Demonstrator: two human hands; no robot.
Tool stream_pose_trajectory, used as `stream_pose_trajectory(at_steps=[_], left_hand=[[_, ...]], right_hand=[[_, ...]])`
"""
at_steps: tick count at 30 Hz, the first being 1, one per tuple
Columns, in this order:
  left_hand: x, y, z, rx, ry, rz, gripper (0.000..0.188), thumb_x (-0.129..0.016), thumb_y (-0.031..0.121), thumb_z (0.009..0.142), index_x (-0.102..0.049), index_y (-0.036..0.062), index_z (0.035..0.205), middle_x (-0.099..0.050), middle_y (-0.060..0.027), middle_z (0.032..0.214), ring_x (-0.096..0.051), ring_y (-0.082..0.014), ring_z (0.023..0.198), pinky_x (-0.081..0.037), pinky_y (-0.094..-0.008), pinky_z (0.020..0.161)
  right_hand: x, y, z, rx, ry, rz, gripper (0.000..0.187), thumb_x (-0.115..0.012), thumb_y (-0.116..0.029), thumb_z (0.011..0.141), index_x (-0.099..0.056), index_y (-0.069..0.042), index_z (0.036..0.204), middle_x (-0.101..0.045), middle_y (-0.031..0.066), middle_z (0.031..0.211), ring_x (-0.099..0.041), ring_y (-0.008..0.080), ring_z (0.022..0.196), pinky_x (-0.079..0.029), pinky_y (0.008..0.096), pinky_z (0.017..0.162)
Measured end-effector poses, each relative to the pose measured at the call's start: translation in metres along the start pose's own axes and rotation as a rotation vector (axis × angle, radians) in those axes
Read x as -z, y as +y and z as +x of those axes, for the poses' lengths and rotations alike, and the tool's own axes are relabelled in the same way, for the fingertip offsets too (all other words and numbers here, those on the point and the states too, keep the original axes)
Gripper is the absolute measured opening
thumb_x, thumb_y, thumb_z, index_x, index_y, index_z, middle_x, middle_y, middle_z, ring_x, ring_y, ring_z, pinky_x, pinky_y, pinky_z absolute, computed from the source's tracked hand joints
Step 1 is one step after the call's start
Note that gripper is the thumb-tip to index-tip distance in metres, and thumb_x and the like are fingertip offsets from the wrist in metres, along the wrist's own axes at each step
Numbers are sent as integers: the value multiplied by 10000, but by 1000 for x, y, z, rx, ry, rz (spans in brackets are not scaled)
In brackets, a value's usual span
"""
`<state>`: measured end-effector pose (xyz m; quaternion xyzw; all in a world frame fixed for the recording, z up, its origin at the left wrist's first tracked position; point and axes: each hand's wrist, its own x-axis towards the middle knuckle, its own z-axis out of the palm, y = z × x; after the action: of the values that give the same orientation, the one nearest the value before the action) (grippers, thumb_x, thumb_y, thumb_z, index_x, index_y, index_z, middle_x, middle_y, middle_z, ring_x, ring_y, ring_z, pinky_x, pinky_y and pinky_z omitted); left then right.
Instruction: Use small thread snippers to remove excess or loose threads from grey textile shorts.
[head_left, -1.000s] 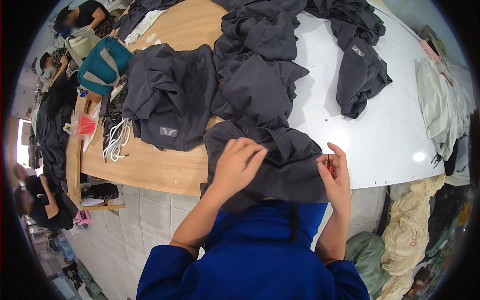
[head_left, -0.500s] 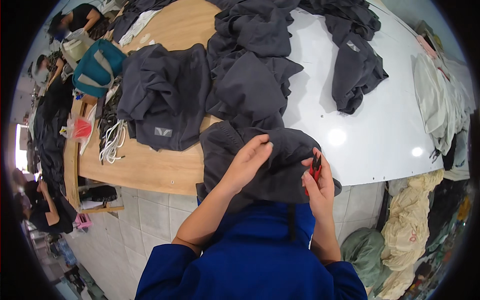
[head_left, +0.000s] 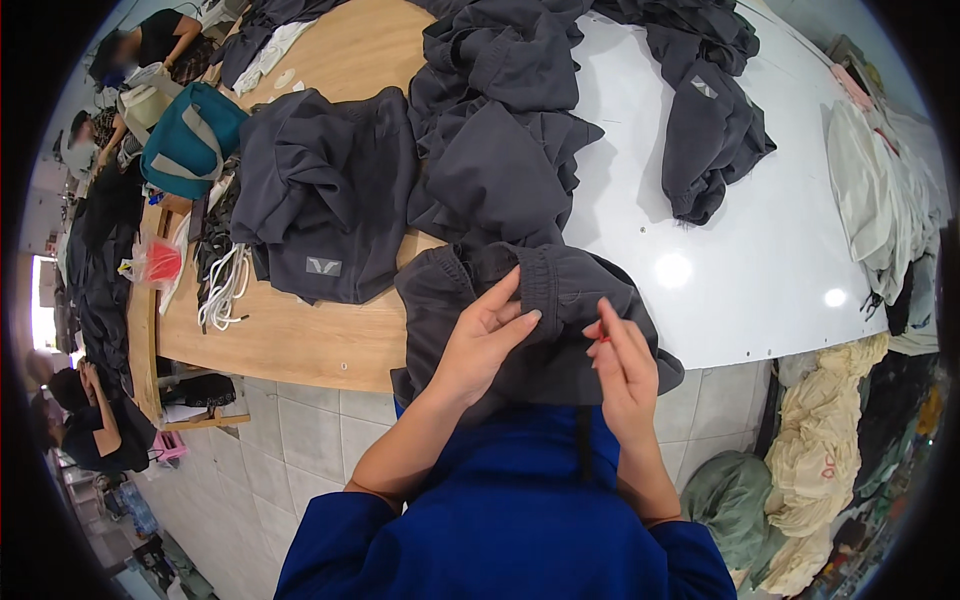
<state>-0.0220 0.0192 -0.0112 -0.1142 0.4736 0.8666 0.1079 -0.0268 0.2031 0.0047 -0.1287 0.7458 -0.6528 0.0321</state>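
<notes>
Since the dark garment (head_left: 565, 345) looks soft and light, I'd grip its gathered band (head_left: 541, 283); left hand (head_left: 485, 345) thumb and forefinger apart, right hand (head_left: 628, 375) closed around red tool (head_left: 604, 340).

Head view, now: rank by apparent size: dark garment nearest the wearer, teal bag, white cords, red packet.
1. Nearest dark garment
2. Teal bag
3. White cords and red packet: similar apparent size, too close to rank.
</notes>
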Motion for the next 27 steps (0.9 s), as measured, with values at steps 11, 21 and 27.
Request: stream_pose_trajectory(at_steps=[11, 21, 27], left_hand=[[-18, 16, -13, -118, 14, 60, 750, -521, -77, 878, -72, 70, 1460, -617, -199, 1096, -592, -154, 1017, -440, -273, 914], [-28, 14, -15, -270, -6, 100, 832, -498, -91, 882, 50, 119, 1472, -618, -208, 1098, -591, -163, 1026, -429, -284, 925], [-32, 11, -17, -317, -3, 129, 846, -488, -89, 887, 96, 108, 1466, -619, -207, 1099, -590, -164, 1032, -421, -287, 934]], right_hand=[[-10, -14, 7, 194, 103, -263, 352, -716, 54, 688, -654, 32, 1034, -645, 143, 878, -633, 191, 740, -508, 247, 659], [-10, -15, 10, 247, 128, -296, 315, -715, 45, 694, -664, 35, 1005, -644, 138, 850, -631, 218, 727, -506, 263, 668], [-10, -17, 9, 247, 145, -302, 297, -704, 47, 704, -665, 38, 997, -645, 138, 850, -631, 221, 731, -507, 265, 671]])
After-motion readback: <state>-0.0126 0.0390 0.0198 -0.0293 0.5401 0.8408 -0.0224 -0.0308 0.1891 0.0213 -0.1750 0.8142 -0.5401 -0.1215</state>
